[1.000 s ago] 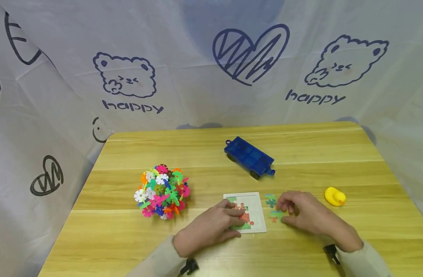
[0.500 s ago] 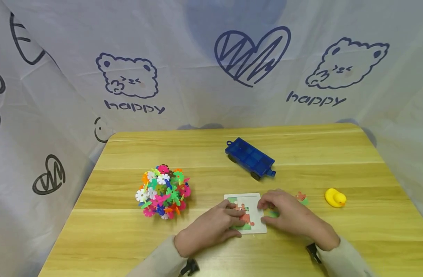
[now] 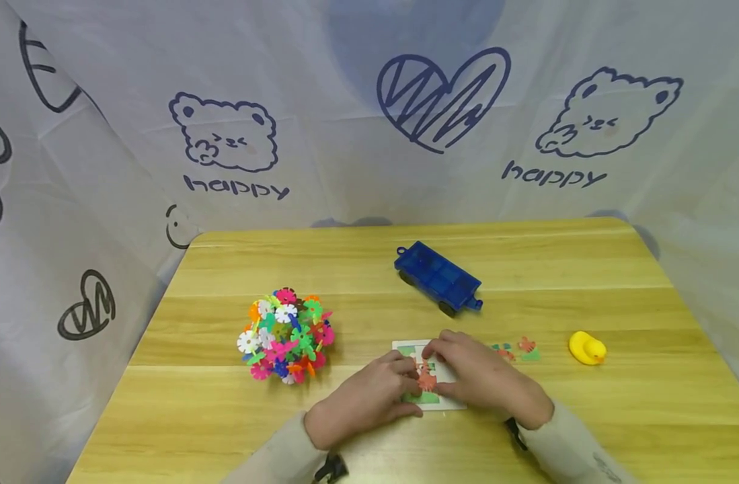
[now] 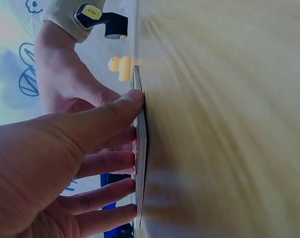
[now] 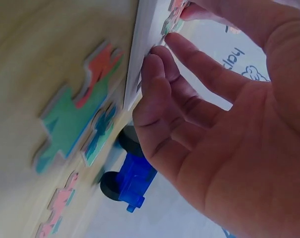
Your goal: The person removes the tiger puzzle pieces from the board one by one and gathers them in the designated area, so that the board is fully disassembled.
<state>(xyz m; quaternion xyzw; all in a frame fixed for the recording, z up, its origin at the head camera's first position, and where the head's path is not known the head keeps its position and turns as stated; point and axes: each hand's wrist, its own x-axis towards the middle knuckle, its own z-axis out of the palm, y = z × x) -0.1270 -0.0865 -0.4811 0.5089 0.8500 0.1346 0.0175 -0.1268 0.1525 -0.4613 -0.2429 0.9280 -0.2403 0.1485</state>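
A square jigsaw puzzle tray (image 3: 452, 405) with a white border lies flat near the front of the table, partly filled with green and red pieces. My left hand (image 3: 369, 396) rests on its left side, fingertips on top. In the left wrist view the thumb (image 4: 125, 104) of that hand touches the tray's near edge. My right hand (image 3: 484, 373) is over the tray's right part and pinches a reddish jigsaw piece (image 3: 426, 381) between thumb and index finger. In the right wrist view its other fingers (image 5: 157, 94) are bent beside the tray's edge.
Loose jigsaw pieces (image 3: 528, 348) lie right of the tray; a green-and-red piece (image 5: 73, 116) shows closer in the right wrist view. A yellow toy duck (image 3: 587, 348), a blue toy wagon (image 3: 438, 275) and a ball of colourful plastic flower discs (image 3: 284, 336) stand on the wooden table (image 3: 193, 417).
My right hand has moved left from the loose pieces to over the tray, bringing a reddish jigsaw piece. More loose pieces show behind it. My left hand has stayed on the tray.
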